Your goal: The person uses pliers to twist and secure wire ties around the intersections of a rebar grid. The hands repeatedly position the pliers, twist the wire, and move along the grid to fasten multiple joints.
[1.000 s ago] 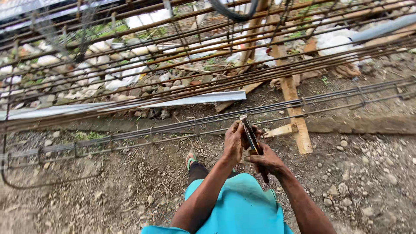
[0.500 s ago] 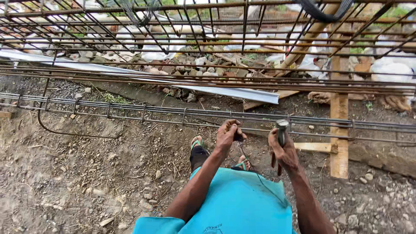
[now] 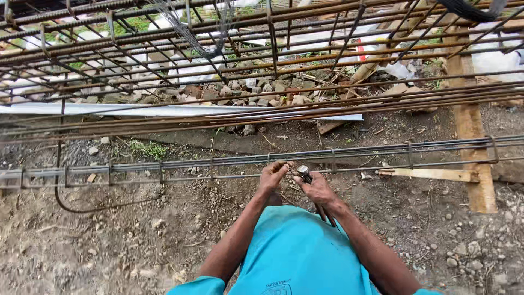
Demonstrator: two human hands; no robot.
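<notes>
Left hand: the left hand [image 3: 271,176] reaches forward to the long steel bar cage [image 3: 218,162] lying on the ground, fingers [image 3: 280,166] curled shut against its near bars. What they pinch is too small to tell.

Right hand: the right hand [image 3: 316,189] sits just beside the left, fingers wrapped tight round a pair of pincers [image 3: 305,176]. The metal head pokes out above the knuckles, almost touching the left fingertips; the handles [image 3: 325,213] stick out below the palm toward the body.

Steel bar cage: a narrow frame of long bars tied with square loops, running left to right right across the view, directly ahead of both sets of fingers. One loop [image 3: 332,160] stands just to the right of the pincers' head.

Bent bar: a curved rod [image 3: 82,208] hangs off the cage well to the left of the left fingers and rests on the dirt.

Beyond the fingers: a pale metal strip [image 3: 180,111] lies behind the cage, then stacked rusty bars [image 3: 273,65] raised over rubble.

Timber: a wooden post [image 3: 474,136] lies far to the right of the right hand, with a thin slat [image 3: 426,174] crossing its lower end.

Worker: a turquoise shirt [image 3: 295,257] fills the bottom of the view, below both wrists.

Ground: bare earth with scattered stones [image 3: 136,240].
</notes>
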